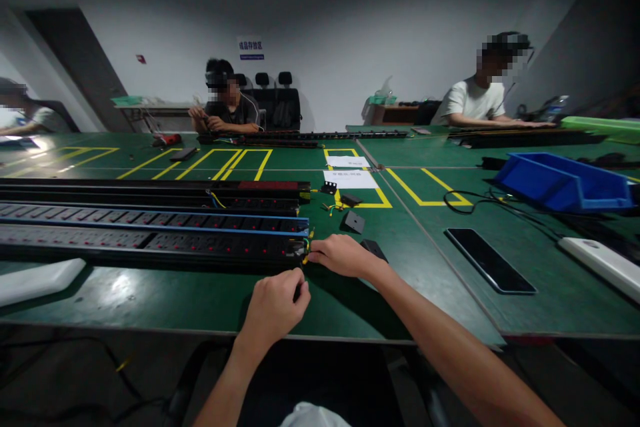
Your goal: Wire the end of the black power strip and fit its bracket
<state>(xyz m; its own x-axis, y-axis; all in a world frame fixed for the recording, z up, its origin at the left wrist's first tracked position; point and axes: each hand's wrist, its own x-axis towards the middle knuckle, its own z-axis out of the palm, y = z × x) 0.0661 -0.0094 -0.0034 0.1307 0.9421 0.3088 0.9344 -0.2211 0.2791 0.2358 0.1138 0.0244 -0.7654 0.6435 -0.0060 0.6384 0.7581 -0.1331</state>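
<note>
A long black power strip [185, 244] with a row of sockets and red marks lies across the table before me. Green-and-yellow wire [307, 257] sticks out at its right end. My right hand [343, 255] pinches at this wire, its fingertips against the strip's end. Just in front of the same end is my left hand [277, 301], closed, thumb against curled fingers; what it holds, if anything, is hidden. Small black end caps [353, 222] lie to the right of the strip, one partly behind my right wrist.
More strips [150, 217] lie parallel behind the first. A white foam-like piece [40, 282] is at left. To the right are a phone [490, 260], a blue bin [565, 180], cables and a white power strip [603, 267]. Several people sit across the table.
</note>
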